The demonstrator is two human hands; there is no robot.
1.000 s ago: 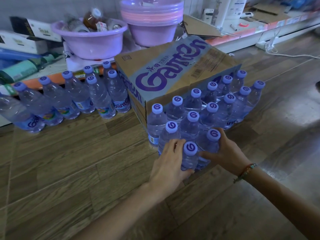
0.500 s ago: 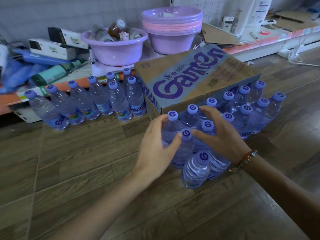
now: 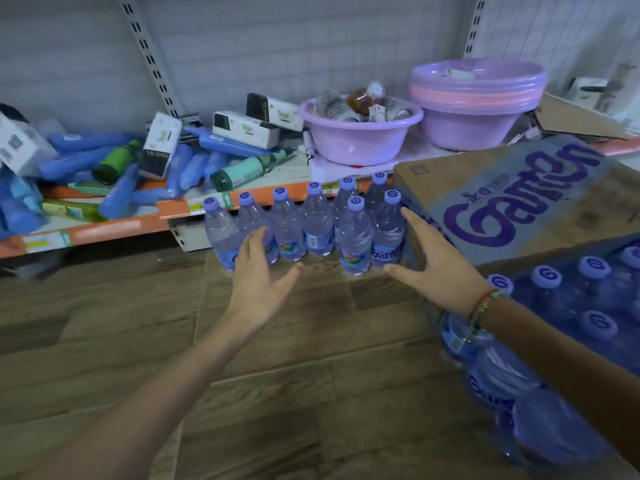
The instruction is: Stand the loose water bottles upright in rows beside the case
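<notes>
A brown cardboard case printed "Ganten" lies on the wooden floor at the right. To its left several clear water bottles with purple caps stand upright in a row against the shelf base. More upright bottles crowd the near side of the case at the lower right. My left hand hovers open in front of the left bottles, fingers spread. My right hand is open too, reaching between the bottle row and the case's corner, holding nothing. A beaded bracelet sits on its wrist.
A low shelf with an orange edge holds blue tubes, green bottles and white boxes. Two purple basins and a stack of basins stand on it behind the case. Bare wooden floor lies under my arms.
Both hands left the bottle group on the near side of the case and swung left toward the row by the shelf. The view turned left and moved closer.
</notes>
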